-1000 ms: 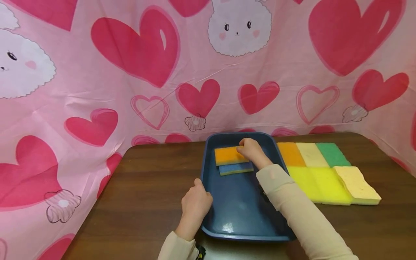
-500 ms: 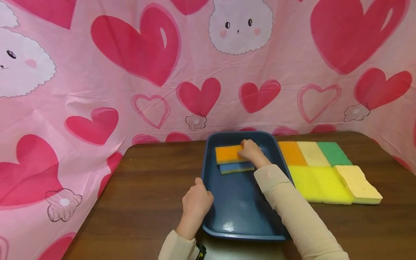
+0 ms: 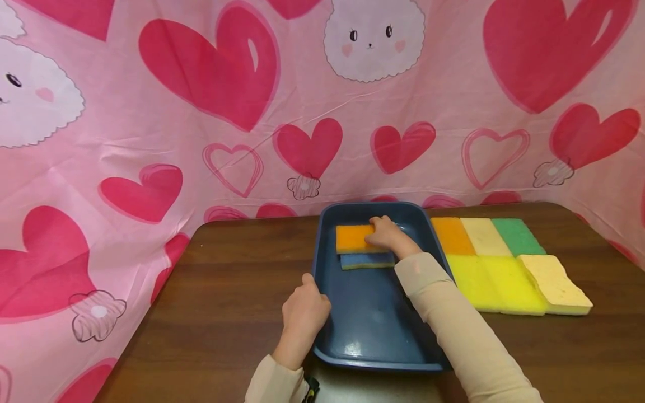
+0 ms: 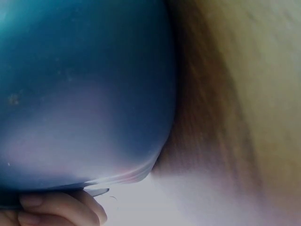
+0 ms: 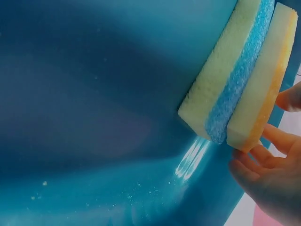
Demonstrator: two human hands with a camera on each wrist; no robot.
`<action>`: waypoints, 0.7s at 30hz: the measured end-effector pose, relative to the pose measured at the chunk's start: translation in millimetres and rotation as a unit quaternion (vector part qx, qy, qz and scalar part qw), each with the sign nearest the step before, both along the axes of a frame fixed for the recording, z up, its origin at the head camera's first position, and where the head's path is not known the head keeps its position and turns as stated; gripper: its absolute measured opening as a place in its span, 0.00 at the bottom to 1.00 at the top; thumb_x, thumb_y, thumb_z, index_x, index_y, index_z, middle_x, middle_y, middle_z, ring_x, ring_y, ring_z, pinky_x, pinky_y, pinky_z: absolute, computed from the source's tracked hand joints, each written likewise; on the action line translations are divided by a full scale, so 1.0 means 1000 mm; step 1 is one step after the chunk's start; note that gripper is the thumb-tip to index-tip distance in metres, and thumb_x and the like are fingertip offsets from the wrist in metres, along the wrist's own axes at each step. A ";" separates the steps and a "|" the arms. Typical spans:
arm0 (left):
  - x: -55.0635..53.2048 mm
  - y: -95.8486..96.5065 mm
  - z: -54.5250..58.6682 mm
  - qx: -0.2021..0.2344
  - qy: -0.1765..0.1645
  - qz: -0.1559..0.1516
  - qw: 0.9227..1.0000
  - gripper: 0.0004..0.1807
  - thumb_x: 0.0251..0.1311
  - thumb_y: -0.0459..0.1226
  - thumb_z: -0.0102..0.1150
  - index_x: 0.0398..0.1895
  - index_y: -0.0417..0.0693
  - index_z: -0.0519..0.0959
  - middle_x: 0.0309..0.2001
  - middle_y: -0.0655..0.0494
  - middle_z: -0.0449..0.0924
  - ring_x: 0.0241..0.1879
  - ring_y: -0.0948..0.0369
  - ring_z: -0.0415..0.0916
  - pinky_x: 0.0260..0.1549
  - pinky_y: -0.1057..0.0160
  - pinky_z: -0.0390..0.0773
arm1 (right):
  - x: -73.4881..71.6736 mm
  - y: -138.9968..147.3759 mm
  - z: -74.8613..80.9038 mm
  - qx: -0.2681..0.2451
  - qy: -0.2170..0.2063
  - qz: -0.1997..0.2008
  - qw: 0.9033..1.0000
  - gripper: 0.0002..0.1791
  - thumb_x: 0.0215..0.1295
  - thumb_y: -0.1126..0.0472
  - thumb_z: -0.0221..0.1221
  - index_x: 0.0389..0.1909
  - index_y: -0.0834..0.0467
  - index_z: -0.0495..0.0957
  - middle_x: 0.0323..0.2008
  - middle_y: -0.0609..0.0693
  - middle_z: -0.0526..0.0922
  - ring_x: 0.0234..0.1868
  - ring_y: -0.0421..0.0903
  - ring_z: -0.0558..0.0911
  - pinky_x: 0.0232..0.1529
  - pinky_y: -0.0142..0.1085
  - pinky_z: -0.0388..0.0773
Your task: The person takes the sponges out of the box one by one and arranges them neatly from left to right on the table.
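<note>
A deep blue tray lies on the brown table. My left hand grips its left rim; in the left wrist view, curled fingers show at the tray's edge. Towards the tray's far end, an orange-topped sponge lies on a blue-topped sponge, whose near strip sticks out. My right hand holds the orange sponge by its right end. The right wrist view has the thumb on the orange face and the fingers at the end; the blue layer is beneath.
Right of the tray, an orange pad, a cream pad and a green pad form a back row. In front lie bright yellow sponges and a pale yellow wavy-edged sponge. A pink heart-print cloth hangs behind the table.
The orange sponge has shifted very slightly right over the blue one, and the right hand's fingers sit a little differently on its end. The left hand keeps its hold on the tray.
</note>
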State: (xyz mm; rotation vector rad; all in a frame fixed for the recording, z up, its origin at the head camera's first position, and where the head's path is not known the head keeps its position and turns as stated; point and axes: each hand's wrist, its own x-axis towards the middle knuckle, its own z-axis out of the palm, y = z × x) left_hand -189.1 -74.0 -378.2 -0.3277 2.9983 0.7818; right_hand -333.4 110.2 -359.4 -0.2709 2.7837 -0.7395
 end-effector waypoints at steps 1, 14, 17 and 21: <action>0.000 0.000 0.000 0.001 -0.001 0.000 1.000 0.19 0.55 0.35 0.54 0.49 0.36 0.68 0.19 0.48 0.72 0.18 0.54 0.69 0.20 0.56 0.68 | 0.000 0.000 0.001 0.003 -0.001 -0.002 1.000 0.36 0.60 0.57 0.54 0.68 0.68 0.59 0.62 0.70 0.63 0.60 0.65 0.65 0.66 0.56 0.61; 0.000 0.000 0.001 -0.003 -0.003 0.001 1.000 0.18 0.55 0.35 0.55 0.47 0.36 0.68 0.20 0.47 0.73 0.20 0.54 0.71 0.22 0.55 0.70 | 0.000 0.005 0.006 0.017 -0.029 -0.009 0.999 0.34 0.58 0.55 0.58 0.63 0.69 0.64 0.57 0.67 0.66 0.55 0.62 0.64 0.61 0.54 0.64; 0.000 0.000 0.001 -0.003 -0.003 0.001 1.000 0.18 0.55 0.35 0.55 0.48 0.36 0.68 0.21 0.47 0.74 0.20 0.54 0.71 0.22 0.55 0.70 | 0.000 0.005 0.005 0.007 -0.026 -0.003 1.000 0.34 0.57 0.57 0.58 0.62 0.71 0.63 0.58 0.68 0.68 0.54 0.62 0.68 0.63 0.53 0.66; 0.001 0.000 0.001 -0.004 -0.003 0.001 1.000 0.17 0.55 0.35 0.55 0.46 0.36 0.68 0.21 0.47 0.73 0.20 0.54 0.71 0.23 0.54 0.71 | 0.000 0.005 0.005 -0.006 -0.026 0.001 1.000 0.34 0.58 0.58 0.59 0.61 0.72 0.62 0.59 0.68 0.70 0.53 0.60 0.72 0.63 0.52 0.67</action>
